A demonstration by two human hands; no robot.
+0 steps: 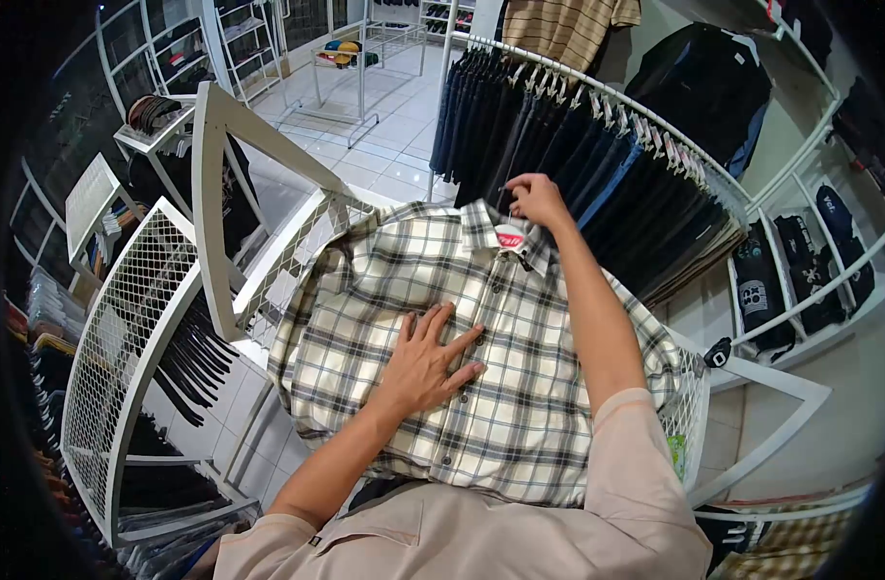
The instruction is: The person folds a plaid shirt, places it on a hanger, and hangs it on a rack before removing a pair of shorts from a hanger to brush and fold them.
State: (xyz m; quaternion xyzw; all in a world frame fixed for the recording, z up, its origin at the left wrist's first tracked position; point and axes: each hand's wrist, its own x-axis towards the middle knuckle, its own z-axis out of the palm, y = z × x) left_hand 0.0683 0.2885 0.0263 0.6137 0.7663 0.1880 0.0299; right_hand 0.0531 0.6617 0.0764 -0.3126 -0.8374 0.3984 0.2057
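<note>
A cream, black and grey plaid button-up shirt (394, 251) lies front up on a white mesh-topped stand, its collar at the far side. My left hand (430, 360) rests flat on the shirt's chest, fingers spread, beside the button placket. Just beyond the collar is my right hand (537, 201), with its fingers curled together in a pinch. Whatever sits between those fingertips is too small and dark to make out. A red and white label (509, 239) shows inside the collar.
White mesh (286, 253) shows at the stand's left, beside an angled white frame (211, 193). Beyond the stand, dark trousers (505, 126) hang on a curved rail. Black hangers (193, 358) hang at the left. Folded dark clothes (759, 280) fill a rack at the right.
</note>
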